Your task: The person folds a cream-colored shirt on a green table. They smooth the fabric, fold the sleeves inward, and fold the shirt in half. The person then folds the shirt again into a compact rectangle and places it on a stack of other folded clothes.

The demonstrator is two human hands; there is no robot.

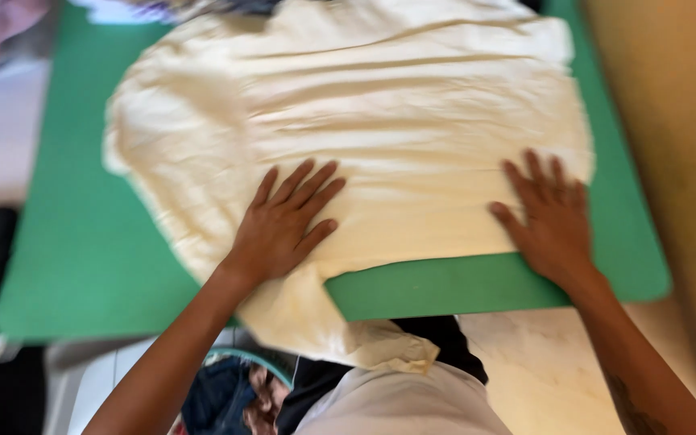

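Head view: looking down at both hands.
Left hand (283,225): flat, fingers spread wide, pressing the cream garment (348,121).
Right hand (553,217): flat, fingers splayed on its near edge.
Garment: spread over the green table (82,242), one part hanging off.
Floor (541,362): pale.

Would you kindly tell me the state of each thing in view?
Cloth: spread on the table, wrinkled, one part hanging over the near edge.
Left hand: flat on the cloth, fingers spread.
Right hand: flat on the cloth.
Table: green, partly covered.
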